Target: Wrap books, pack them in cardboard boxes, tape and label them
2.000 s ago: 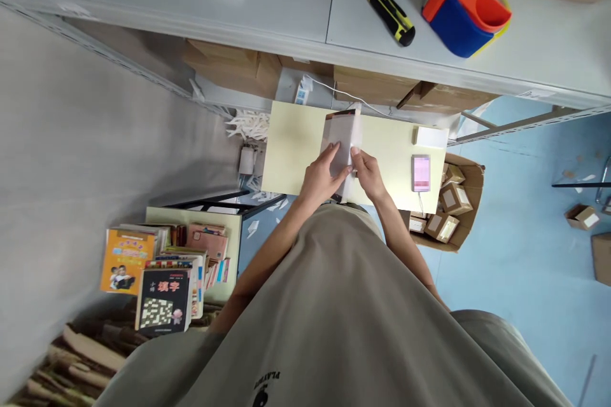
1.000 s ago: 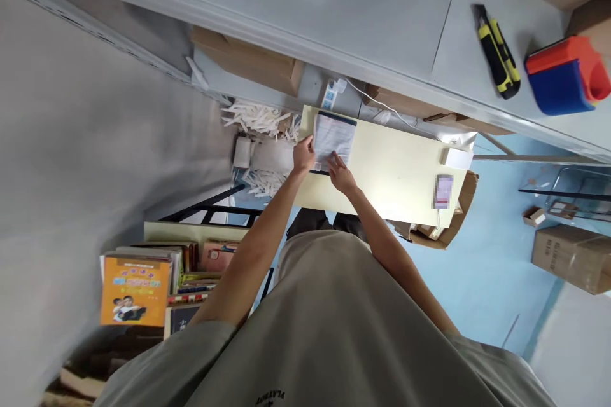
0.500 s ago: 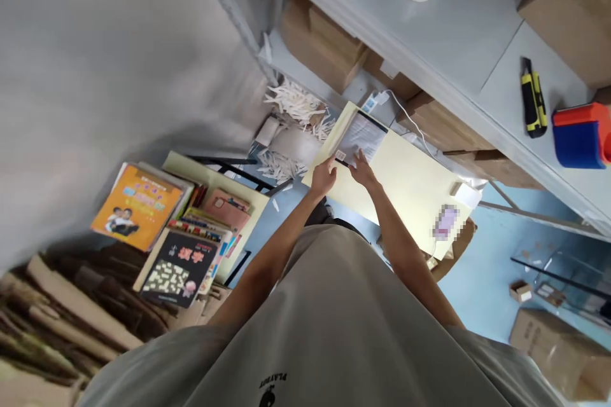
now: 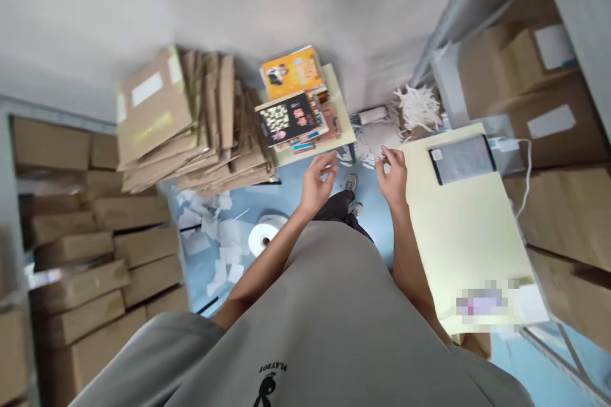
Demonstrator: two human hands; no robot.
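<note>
My left hand hangs in the air, fingers apart and slightly curled, with nothing in it. It is nearest to the small table with a black-covered book and an orange book stacked on other books. Also empty, my right hand is raised with fingers apart, close to the left edge of the pale yellow table. Lying at the far end of that table is a clear plastic sleeve with dark edges and a small white label. Neither hand touches it.
Flattened cardboard is piled beside the books. Boxes are stacked at the left, and more cartons fill the right-hand shelving. A white roll and paper scraps lie on the floor. White paper strips are heaped ahead.
Both hands have come off the plastic sleeve, which stays on the yellow table. My view has turned left toward the books and cardboard.
</note>
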